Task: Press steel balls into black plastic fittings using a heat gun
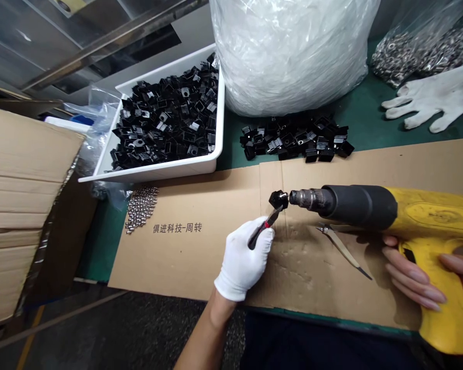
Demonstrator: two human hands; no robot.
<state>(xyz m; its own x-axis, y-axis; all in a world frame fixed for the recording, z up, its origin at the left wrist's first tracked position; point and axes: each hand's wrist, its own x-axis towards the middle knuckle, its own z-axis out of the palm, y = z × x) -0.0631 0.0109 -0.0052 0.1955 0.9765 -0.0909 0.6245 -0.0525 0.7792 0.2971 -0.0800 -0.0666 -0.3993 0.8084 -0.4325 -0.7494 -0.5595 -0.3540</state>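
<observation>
Left hand [244, 257] holds black part [278, 199] out in pliers [259, 234], probably for distance from heat gun [428, 210] gripped in right hand [413, 275].

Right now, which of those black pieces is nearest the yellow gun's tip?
The lone black piece at the tip of the tool in the gloved left hand, facing the nozzle; the others lie in the white bin or loose pile.

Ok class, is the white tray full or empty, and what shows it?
Full, or nearly so: black parts lie heaped across the white tray, hiding its floor.
</observation>
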